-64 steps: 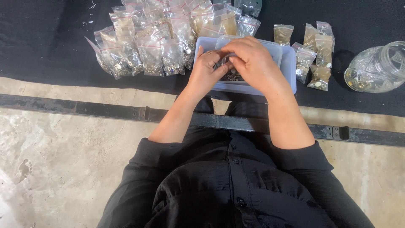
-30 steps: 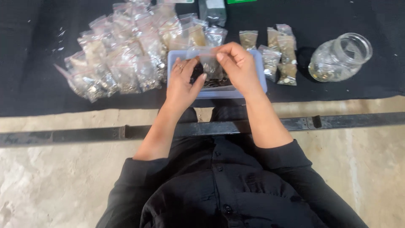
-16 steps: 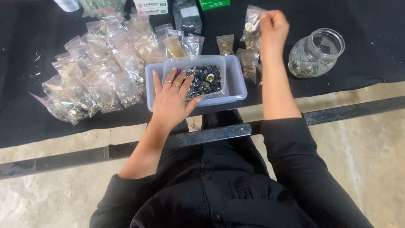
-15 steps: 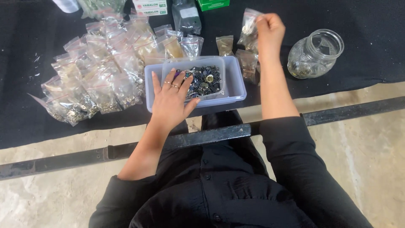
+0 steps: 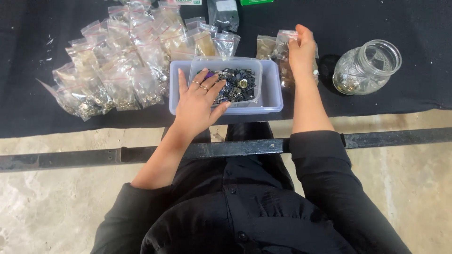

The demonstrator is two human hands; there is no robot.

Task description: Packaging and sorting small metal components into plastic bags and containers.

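Observation:
A pale blue plastic tray [image 5: 274, 96] sits on the black cloth and holds a heap of small dark metal parts [image 5: 235, 84]. My left hand [image 5: 200, 101] rests flat on the tray's left side, fingers spread over the parts. My right hand [image 5: 302, 49] lies to the right of the tray on a small clear bag [image 5: 286, 40], among a few other filled bags. I cannot tell whether its fingers pinch the bag or merely press it down.
Several clear zip bags of small parts [image 5: 117, 66] are piled left of the tray. A clear glass jar [image 5: 367, 68] lies on its side at the right. A dark metal bar [image 5: 70, 157] runs across the concrete floor below the cloth's edge.
Both hands were together over the tray. My right hand then carried a small bag out to the right and lowered it onto the bags there, while my left hand stayed on the tray.

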